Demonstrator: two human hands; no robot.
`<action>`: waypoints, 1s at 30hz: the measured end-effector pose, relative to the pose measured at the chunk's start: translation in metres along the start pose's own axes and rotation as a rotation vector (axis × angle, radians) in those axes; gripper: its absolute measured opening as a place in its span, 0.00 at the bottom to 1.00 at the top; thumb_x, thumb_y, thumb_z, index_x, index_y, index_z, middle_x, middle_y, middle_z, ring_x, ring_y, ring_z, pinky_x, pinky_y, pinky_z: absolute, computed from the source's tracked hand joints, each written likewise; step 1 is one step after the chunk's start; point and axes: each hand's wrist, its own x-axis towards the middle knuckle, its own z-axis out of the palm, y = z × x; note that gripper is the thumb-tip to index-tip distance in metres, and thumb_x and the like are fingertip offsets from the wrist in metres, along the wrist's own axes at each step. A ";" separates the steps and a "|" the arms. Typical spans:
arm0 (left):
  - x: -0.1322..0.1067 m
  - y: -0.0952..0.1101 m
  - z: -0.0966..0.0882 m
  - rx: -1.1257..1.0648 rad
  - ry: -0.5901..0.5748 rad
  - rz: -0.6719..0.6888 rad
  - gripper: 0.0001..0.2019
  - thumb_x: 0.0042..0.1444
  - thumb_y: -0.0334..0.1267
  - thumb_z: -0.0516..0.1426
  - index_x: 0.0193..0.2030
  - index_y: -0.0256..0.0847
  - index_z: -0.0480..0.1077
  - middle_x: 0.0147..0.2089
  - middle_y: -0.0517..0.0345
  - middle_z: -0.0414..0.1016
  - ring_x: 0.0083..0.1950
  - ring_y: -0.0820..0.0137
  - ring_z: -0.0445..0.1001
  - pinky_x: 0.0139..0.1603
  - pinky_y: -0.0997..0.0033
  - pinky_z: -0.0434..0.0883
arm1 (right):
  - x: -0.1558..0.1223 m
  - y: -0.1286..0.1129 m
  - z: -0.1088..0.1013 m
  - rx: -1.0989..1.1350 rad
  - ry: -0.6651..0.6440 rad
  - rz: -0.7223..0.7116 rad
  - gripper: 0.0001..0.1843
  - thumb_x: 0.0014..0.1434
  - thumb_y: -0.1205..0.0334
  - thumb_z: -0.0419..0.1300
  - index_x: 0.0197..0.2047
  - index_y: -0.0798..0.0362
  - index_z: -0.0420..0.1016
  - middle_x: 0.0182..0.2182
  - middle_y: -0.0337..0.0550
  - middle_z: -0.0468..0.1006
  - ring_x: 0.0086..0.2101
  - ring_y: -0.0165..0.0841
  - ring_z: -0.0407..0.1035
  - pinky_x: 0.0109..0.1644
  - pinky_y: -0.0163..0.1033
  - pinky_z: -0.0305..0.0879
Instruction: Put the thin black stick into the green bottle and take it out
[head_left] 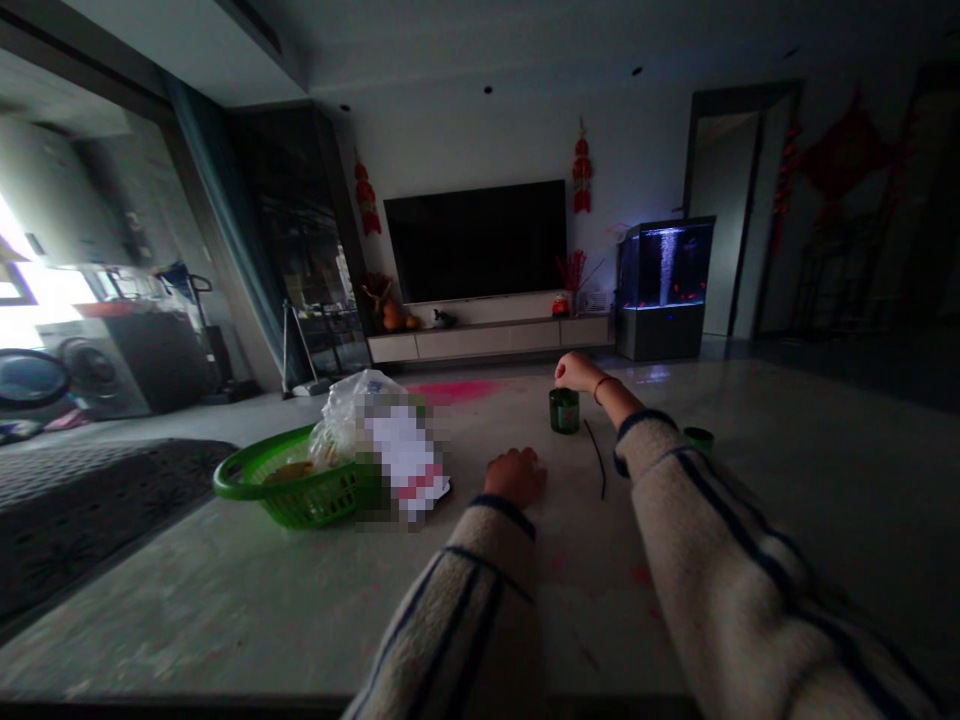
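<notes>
My right hand [577, 372] is curled over the mouth of a dark green glass jar [564, 412] and grips it from above, with a thin red band on the wrist. My left hand [516, 476] rests palm down on the stone tabletop [225, 610], holding nothing. Between my hands lies a thin black cord [598, 458]. A small green cup [698, 437] stands beyond my right forearm. To the left sits a green plastic basket [300, 482] holding a clear plastic bag [349, 420], next to a blurred white package [401, 462].
Pink stains mark the tabletop [450, 392] near its far edge. A dark rug [90, 510] lies beyond the left edge. Farther off stand a washing machine [97, 365], a low TV cabinet [487, 338] and a lit fish tank [664, 265].
</notes>
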 end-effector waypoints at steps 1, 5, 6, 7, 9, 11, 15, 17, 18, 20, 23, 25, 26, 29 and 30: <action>0.000 0.000 0.000 0.001 0.001 0.002 0.19 0.53 0.46 0.46 0.50 0.43 0.64 0.48 0.49 0.70 0.46 0.62 0.71 0.45 0.64 0.66 | 0.000 0.000 0.000 0.010 0.005 -0.003 0.07 0.40 0.69 0.60 0.27 0.57 0.77 0.27 0.43 0.79 0.30 0.29 0.71 0.31 0.27 0.62; 0.000 0.000 0.000 -0.002 0.002 0.005 0.20 0.53 0.46 0.46 0.50 0.43 0.64 0.48 0.49 0.70 0.46 0.62 0.71 0.45 0.64 0.67 | -0.002 0.001 -0.002 0.038 0.025 -0.005 0.07 0.40 0.70 0.59 0.27 0.57 0.76 0.27 0.42 0.78 0.29 0.28 0.70 0.31 0.27 0.61; -0.001 0.000 0.000 -0.002 0.002 0.004 0.20 0.53 0.46 0.46 0.50 0.43 0.64 0.48 0.48 0.70 0.46 0.62 0.71 0.45 0.64 0.67 | -0.002 0.001 -0.004 0.043 0.035 -0.003 0.07 0.41 0.70 0.59 0.27 0.57 0.76 0.27 0.42 0.78 0.30 0.28 0.70 0.31 0.27 0.61; -0.001 0.000 -0.001 -0.001 0.001 0.004 0.20 0.53 0.46 0.46 0.50 0.43 0.64 0.48 0.48 0.70 0.46 0.62 0.71 0.45 0.64 0.66 | -0.002 0.001 -0.006 0.050 0.055 0.000 0.07 0.41 0.69 0.59 0.28 0.57 0.75 0.28 0.42 0.78 0.30 0.28 0.70 0.32 0.27 0.61; -0.001 0.000 -0.001 0.000 -0.002 0.008 0.19 0.54 0.46 0.46 0.50 0.43 0.64 0.49 0.48 0.70 0.47 0.62 0.71 0.45 0.64 0.66 | -0.002 0.001 -0.015 0.071 0.120 -0.001 0.08 0.42 0.69 0.58 0.29 0.57 0.75 0.29 0.43 0.77 0.30 0.28 0.69 0.32 0.28 0.61; -0.001 0.000 -0.002 0.001 -0.005 0.014 0.19 0.54 0.46 0.46 0.50 0.43 0.64 0.49 0.48 0.70 0.47 0.62 0.71 0.45 0.65 0.66 | -0.004 -0.001 -0.027 0.101 0.203 -0.019 0.08 0.42 0.69 0.58 0.29 0.58 0.74 0.28 0.43 0.77 0.29 0.28 0.68 0.32 0.29 0.61; -0.001 0.001 -0.004 0.012 -0.021 0.016 0.19 0.54 0.45 0.46 0.51 0.43 0.63 0.49 0.48 0.70 0.47 0.63 0.70 0.45 0.65 0.66 | -0.011 -0.008 -0.060 0.144 0.319 -0.079 0.08 0.43 0.69 0.58 0.30 0.59 0.73 0.28 0.42 0.75 0.29 0.28 0.67 0.32 0.30 0.61; 0.000 0.000 -0.003 0.011 -0.025 0.018 0.19 0.54 0.45 0.46 0.51 0.42 0.63 0.49 0.48 0.69 0.48 0.63 0.70 0.45 0.66 0.66 | -0.017 -0.011 -0.076 0.155 0.345 -0.099 0.08 0.44 0.69 0.58 0.31 0.59 0.72 0.29 0.43 0.75 0.29 0.28 0.67 0.33 0.30 0.61; 0.000 0.000 -0.003 0.007 -0.022 0.022 0.19 0.54 0.45 0.46 0.51 0.42 0.63 0.49 0.48 0.70 0.48 0.63 0.70 0.45 0.66 0.66 | -0.020 -0.011 -0.083 0.156 0.339 -0.091 0.08 0.44 0.69 0.58 0.31 0.59 0.72 0.29 0.43 0.75 0.30 0.28 0.67 0.33 0.30 0.61; 0.000 0.000 -0.003 0.003 -0.009 0.025 0.19 0.54 0.45 0.46 0.50 0.42 0.64 0.49 0.48 0.70 0.48 0.63 0.70 0.46 0.66 0.66 | -0.027 -0.009 -0.096 0.158 0.277 -0.082 0.07 0.45 0.69 0.57 0.31 0.59 0.72 0.29 0.43 0.75 0.30 0.28 0.67 0.34 0.30 0.61; 0.000 0.000 -0.003 -0.010 -0.001 0.016 0.19 0.54 0.45 0.46 0.50 0.42 0.64 0.49 0.48 0.70 0.47 0.63 0.70 0.45 0.66 0.66 | -0.039 -0.001 -0.110 0.118 0.002 0.008 0.06 0.47 0.67 0.58 0.31 0.59 0.73 0.28 0.44 0.75 0.29 0.30 0.69 0.33 0.32 0.62; -0.001 0.001 -0.004 -0.019 -0.008 0.013 0.19 0.54 0.45 0.46 0.50 0.42 0.64 0.49 0.48 0.70 0.47 0.63 0.70 0.45 0.66 0.66 | -0.046 0.007 -0.116 0.074 -0.231 0.157 0.09 0.47 0.63 0.59 0.32 0.59 0.74 0.28 0.45 0.75 0.28 0.32 0.70 0.31 0.34 0.64; -0.001 0.002 -0.005 -0.020 -0.010 0.014 0.19 0.54 0.45 0.46 0.50 0.42 0.64 0.49 0.47 0.70 0.47 0.63 0.70 0.45 0.66 0.66 | -0.050 0.011 -0.118 0.064 -0.318 0.235 0.12 0.47 0.60 0.61 0.33 0.59 0.73 0.29 0.46 0.75 0.27 0.33 0.70 0.30 0.36 0.64; -0.002 0.002 -0.006 -0.014 -0.008 0.016 0.19 0.54 0.45 0.46 0.50 0.42 0.64 0.48 0.47 0.70 0.47 0.63 0.70 0.45 0.66 0.66 | -0.059 0.028 -0.121 0.054 -0.435 0.401 0.19 0.43 0.54 0.64 0.36 0.58 0.73 0.31 0.49 0.75 0.28 0.35 0.71 0.30 0.39 0.66; -0.001 0.002 -0.006 -0.013 -0.008 0.018 0.19 0.54 0.45 0.46 0.50 0.42 0.64 0.48 0.47 0.70 0.47 0.64 0.70 0.45 0.66 0.66 | -0.062 0.035 -0.120 0.027 -0.459 0.445 0.20 0.40 0.53 0.65 0.35 0.58 0.73 0.31 0.50 0.76 0.28 0.37 0.72 0.31 0.41 0.67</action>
